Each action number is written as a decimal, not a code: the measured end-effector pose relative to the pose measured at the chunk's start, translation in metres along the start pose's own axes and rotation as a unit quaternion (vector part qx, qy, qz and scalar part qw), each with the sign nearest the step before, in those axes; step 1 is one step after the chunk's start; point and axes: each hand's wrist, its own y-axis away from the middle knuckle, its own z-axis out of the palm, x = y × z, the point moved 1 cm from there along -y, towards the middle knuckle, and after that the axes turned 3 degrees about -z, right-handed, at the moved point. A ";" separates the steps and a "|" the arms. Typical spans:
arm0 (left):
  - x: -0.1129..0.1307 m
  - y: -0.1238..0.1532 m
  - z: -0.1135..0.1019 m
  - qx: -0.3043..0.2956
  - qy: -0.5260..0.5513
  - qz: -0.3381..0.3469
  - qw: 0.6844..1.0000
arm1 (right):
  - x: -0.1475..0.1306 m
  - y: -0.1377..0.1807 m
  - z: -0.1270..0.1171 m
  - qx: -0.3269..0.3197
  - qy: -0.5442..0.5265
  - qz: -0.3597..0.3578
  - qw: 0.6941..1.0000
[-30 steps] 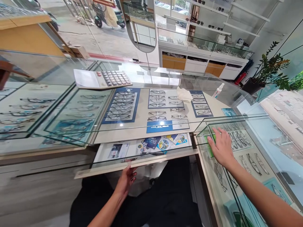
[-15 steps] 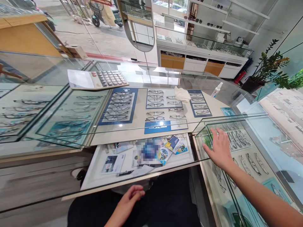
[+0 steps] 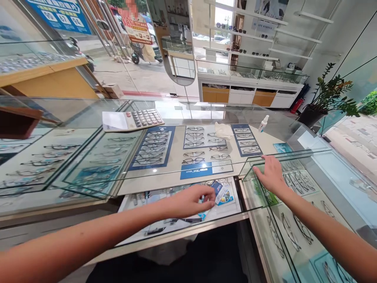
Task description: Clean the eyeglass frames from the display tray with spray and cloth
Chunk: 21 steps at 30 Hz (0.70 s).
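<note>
My left hand [image 3: 191, 201] reaches into the pulled-out drawer [image 3: 165, 232] under the glass counter, fingers pinched on a small card [image 3: 221, 194] among several leaflets and cards. My right hand [image 3: 271, 175] lies flat with fingers spread on the glass top of the right-hand display case [image 3: 297, 204], which holds several spectacle frames. A green cloth [image 3: 266, 195] shows just beside and under that hand.
A calculator [image 3: 132, 119] sits on the glass counter at the back left. Trays of spectacle frames [image 3: 194, 143] lie under the glass, with a white cloth [image 3: 223, 130] and a spray bottle [image 3: 263, 123] on top. A potted plant [image 3: 331, 94] stands at the right.
My left hand rose from below the drawer front and went into the open drawer, closing on a card. The drawer had slid further out. My right hand stayed on the glass.
</note>
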 end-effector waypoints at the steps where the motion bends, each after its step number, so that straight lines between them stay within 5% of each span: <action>1: -0.007 -0.019 0.005 0.012 -0.005 0.004 1.000 | -0.001 -0.004 0.001 0.003 0.011 0.006 1.000; 8: -0.053 -0.143 0.036 0.171 -0.104 0.056 0.978 | -0.014 -0.003 0.008 -0.064 0.015 0.037 0.997; 15: -0.082 -0.246 0.035 0.329 -0.138 0.078 0.931 | -0.033 0.005 0.001 -0.093 0.021 0.053 0.994; 21: -0.079 -0.315 0.020 0.347 -0.132 0.088 0.924 | -0.043 0.017 -0.001 -0.065 0.026 0.035 0.997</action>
